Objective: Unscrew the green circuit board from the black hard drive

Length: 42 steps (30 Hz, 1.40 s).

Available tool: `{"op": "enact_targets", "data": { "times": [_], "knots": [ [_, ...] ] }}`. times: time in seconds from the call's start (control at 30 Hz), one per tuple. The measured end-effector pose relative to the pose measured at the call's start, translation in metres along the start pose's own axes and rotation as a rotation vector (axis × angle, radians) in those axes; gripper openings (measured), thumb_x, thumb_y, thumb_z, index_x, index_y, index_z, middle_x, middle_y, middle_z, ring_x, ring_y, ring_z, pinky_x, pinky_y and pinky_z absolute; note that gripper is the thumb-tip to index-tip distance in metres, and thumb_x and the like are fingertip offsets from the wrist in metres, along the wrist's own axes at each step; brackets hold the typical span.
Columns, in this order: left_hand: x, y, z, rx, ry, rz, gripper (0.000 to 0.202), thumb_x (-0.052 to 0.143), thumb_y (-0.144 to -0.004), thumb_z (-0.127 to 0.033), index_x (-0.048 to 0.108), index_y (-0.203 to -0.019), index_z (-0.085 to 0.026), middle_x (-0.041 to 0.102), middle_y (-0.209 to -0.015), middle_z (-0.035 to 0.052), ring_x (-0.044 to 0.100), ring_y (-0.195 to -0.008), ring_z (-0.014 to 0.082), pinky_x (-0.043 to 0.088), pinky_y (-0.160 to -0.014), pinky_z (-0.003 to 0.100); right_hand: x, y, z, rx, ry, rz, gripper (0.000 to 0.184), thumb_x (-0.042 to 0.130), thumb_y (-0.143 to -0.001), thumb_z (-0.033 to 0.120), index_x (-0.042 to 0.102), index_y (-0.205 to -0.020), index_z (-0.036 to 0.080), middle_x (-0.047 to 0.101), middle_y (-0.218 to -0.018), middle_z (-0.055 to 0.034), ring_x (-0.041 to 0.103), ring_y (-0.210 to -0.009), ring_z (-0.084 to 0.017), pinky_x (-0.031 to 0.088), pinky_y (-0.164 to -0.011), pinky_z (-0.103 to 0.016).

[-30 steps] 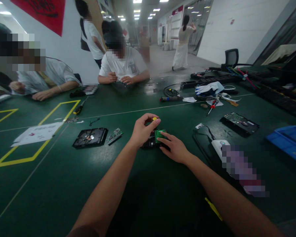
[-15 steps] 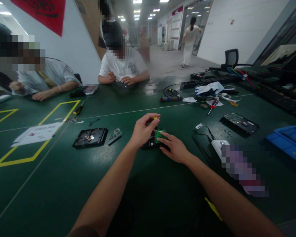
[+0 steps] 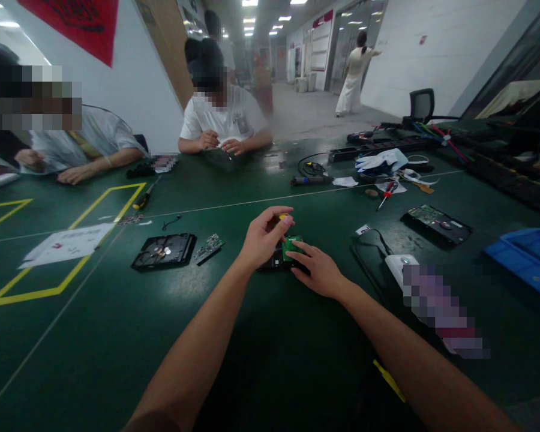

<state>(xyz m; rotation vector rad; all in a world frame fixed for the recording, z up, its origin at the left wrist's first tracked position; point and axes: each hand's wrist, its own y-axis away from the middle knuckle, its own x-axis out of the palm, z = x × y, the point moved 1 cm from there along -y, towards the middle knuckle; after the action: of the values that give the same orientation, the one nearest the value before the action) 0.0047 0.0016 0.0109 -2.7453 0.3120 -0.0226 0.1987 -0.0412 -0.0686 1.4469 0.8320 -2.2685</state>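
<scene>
My left hand [image 3: 264,238] is closed around a yellow-capped screwdriver [image 3: 282,216] held upright over a small black hard drive [image 3: 276,259] with a green circuit board [image 3: 290,245] on top. My right hand [image 3: 317,270] rests on the drive's right side, fingers curled and pressing on it. The screwdriver's tip is hidden behind my fingers.
An opened black drive case [image 3: 164,250] and a loose circuit board [image 3: 209,246] lie to the left, a paper sheet [image 3: 67,243] beyond. To the right are a black cable [image 3: 371,240], another drive [image 3: 436,222] and a blue tray [image 3: 524,258]. Two people sit across the green table [image 3: 94,336].
My left hand has shifted its fingers slightly on the screwdriver. My right hand stays put. A person in the far corridor has walked on.
</scene>
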Motion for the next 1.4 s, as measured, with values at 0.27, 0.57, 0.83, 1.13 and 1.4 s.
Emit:
{"op": "enact_targets", "data": {
  "times": [0.27, 0.57, 0.83, 1.13, 1.4],
  "knots": [
    [-0.0040, -0.0031, 0.0080, -0.054, 0.118, -0.060, 0.031, 0.065, -0.096, -0.046, 0.073, -0.110, -0.020, 0.072, -0.100, 0.0062, 0.063, -0.067, 0.0102, 0.052, -0.059, 0.023, -0.0004, 0.0006, 0.0002, -0.003, -0.012, -0.009, 0.044, 0.060, -0.100, 0.035, 0.058, -0.144, 0.031, 0.046, -0.161, -0.0078, 0.052, -0.140, -0.034, 0.050, -0.110, -0.056],
    [-0.0032, -0.0011, 0.0016, -0.022, -0.020, -0.194, 0.032, 0.083, -0.081, -0.041, 0.065, -0.093, -0.017, 0.068, -0.093, 0.0048, 0.064, -0.079, 0.0140, 0.053, -0.055, 0.021, -0.0007, 0.0012, -0.0002, 0.001, -0.017, -0.007, 0.045, 0.060, -0.100, 0.035, 0.057, -0.145, 0.032, 0.045, -0.161, -0.0070, 0.052, -0.139, -0.034, 0.052, -0.107, -0.058],
    [-0.0007, -0.0018, 0.0037, -0.019, 0.073, -0.091, 0.031, 0.075, -0.090, -0.039, 0.064, -0.112, -0.020, 0.072, -0.099, 0.0066, 0.066, -0.072, 0.0125, 0.052, -0.054, 0.022, -0.0004, 0.0007, 0.0001, 0.002, -0.015, -0.007, 0.044, 0.060, -0.100, 0.035, 0.058, -0.144, 0.032, 0.046, -0.161, -0.0075, 0.053, -0.139, -0.034, 0.050, -0.109, -0.057],
    [-0.0003, -0.0016, 0.0060, -0.045, 0.195, -0.031, 0.028, 0.062, -0.098, -0.044, 0.076, -0.108, -0.021, 0.070, -0.100, 0.0071, 0.066, -0.085, 0.0157, 0.057, -0.061, 0.023, 0.0020, 0.0007, -0.0015, -0.017, -0.021, -0.039, 0.045, 0.060, -0.100, 0.034, 0.058, -0.145, 0.033, 0.047, -0.160, -0.0073, 0.053, -0.140, -0.033, 0.050, -0.110, -0.056],
    [-0.0031, -0.0015, -0.0009, -0.047, 0.016, -0.145, 0.030, 0.076, -0.088, -0.044, 0.074, -0.101, -0.018, 0.070, -0.095, 0.0045, 0.064, -0.074, 0.0121, 0.057, -0.061, 0.023, -0.0004, 0.0004, 0.0000, -0.009, -0.028, -0.022, 0.044, 0.061, -0.100, 0.035, 0.059, -0.143, 0.031, 0.047, -0.159, -0.0081, 0.053, -0.139, -0.033, 0.048, -0.111, -0.057]
  ]
}}
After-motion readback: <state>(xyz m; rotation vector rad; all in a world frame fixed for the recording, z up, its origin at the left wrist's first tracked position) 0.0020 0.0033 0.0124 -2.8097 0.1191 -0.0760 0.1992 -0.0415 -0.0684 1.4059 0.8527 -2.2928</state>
